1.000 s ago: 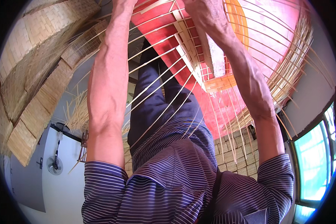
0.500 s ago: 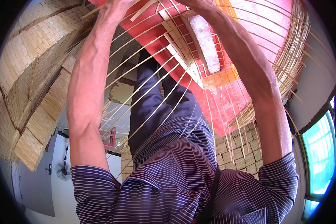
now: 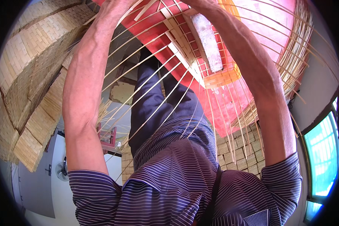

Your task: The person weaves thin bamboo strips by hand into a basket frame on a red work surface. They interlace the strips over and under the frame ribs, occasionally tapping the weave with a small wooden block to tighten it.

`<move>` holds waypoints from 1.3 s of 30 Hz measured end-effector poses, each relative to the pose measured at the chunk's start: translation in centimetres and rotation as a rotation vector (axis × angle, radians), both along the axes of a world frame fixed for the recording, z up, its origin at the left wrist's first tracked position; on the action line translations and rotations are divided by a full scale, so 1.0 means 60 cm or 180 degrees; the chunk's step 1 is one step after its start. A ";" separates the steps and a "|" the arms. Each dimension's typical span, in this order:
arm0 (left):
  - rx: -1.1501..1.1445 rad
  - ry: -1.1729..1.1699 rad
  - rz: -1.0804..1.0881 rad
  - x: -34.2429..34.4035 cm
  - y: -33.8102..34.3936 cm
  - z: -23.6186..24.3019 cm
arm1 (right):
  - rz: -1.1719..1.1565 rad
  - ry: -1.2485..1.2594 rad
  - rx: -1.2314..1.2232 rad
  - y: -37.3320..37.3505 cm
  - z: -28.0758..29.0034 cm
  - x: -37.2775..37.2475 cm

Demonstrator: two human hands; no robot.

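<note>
My left hand and my right hand are at the top edge, their fingers out of sight, so what they hold is hidden. Both are near a lattice of pale bamboo strips, whose long loose ends fan out across a red surface and over my dark trousers. A pale rough rectangular block lies on the lattice, just below my right hand. A curved orange band runs beside the block and round its lower end.
Large woven bamboo sheets fill the left side. A bundle of thin strips lines the red surface's right rim. Lower down are a grey door, a fan, a small red object, tan squares and a bright window.
My left arm has shifted left over the last second. My right hand has moved up toward the top edge, leaving more of the pale block showing.
</note>
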State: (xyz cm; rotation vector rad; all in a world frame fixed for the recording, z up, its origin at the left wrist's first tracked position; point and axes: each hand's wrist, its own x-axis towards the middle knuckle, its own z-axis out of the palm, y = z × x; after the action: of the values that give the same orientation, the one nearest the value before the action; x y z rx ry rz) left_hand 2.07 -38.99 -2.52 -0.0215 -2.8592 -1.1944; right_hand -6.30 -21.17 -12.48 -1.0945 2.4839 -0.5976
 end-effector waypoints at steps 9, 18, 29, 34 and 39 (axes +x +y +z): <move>-0.0224 0.0136 -0.0050 0.007 -0.002 -0.004 | 0.0224 0.0099 -0.0118 0.002 -0.003 -0.002; -0.0628 0.0695 0.0271 0.044 -0.010 -0.087 | 0.0287 -0.0100 -0.0432 0.027 0.121 0.037; -0.0443 0.0436 -0.0153 0.044 -0.024 -0.068 | -0.1075 -0.1166 0.1606 0.205 0.236 0.206; -0.1135 0.0026 -0.0612 0.028 0.010 -0.093 | -0.1677 -0.0769 0.0819 0.269 0.158 0.236; -0.1103 -0.0447 -0.0807 0.025 0.025 -0.059 | -0.1598 -0.1400 0.0775 0.330 0.293 0.149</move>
State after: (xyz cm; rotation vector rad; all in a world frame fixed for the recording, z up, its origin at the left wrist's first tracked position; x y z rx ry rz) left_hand 3.56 -37.48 -6.04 -0.3325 -3.2282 -0.7363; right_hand 2.63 -1.35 5.11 -0.2072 2.3435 -0.5723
